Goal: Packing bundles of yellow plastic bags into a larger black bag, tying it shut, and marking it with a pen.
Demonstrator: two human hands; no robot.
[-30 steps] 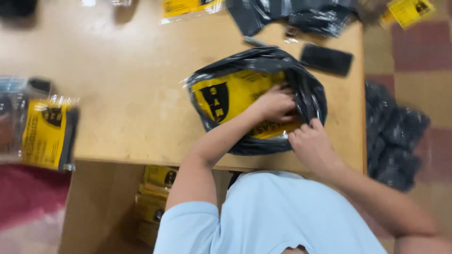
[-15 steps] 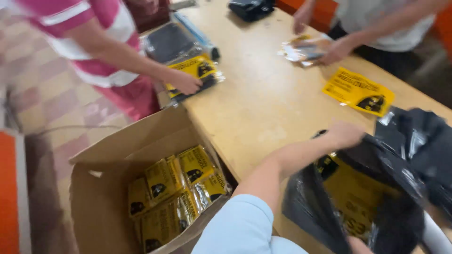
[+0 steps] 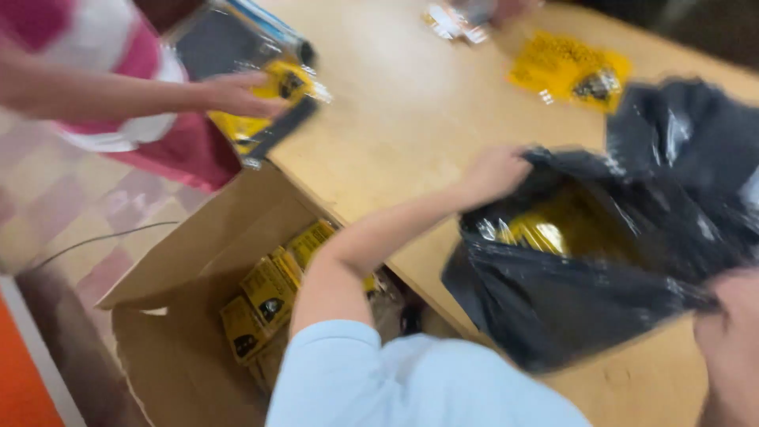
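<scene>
While the left hand [image 3: 494,172] grips the black bag's [image 3: 601,285] far rim, fingers closed on it, the right hand [image 3: 731,340] pinches its near edge; yellow packets [image 3: 538,233] inside.

- The plastic bag [image 3: 601,308] is glossy black, with a shiny yellow packet [image 3: 538,233] showing inside.
- The table [image 3: 403,119] is pale tan wood.
- The cardboard box [image 3: 182,316] is plain brown; the packets [image 3: 265,296] in it are yellow with black marks.
- The person's own sleeve [image 3: 332,372] is light blue.
- The co-worker's shirt [image 3: 126,71] has pink and white stripes.
- The flat packet [image 3: 569,67] far across the table is yellow with a dark patch.
- The floor [image 3: 55,198] is checked in pink and cream.
</scene>
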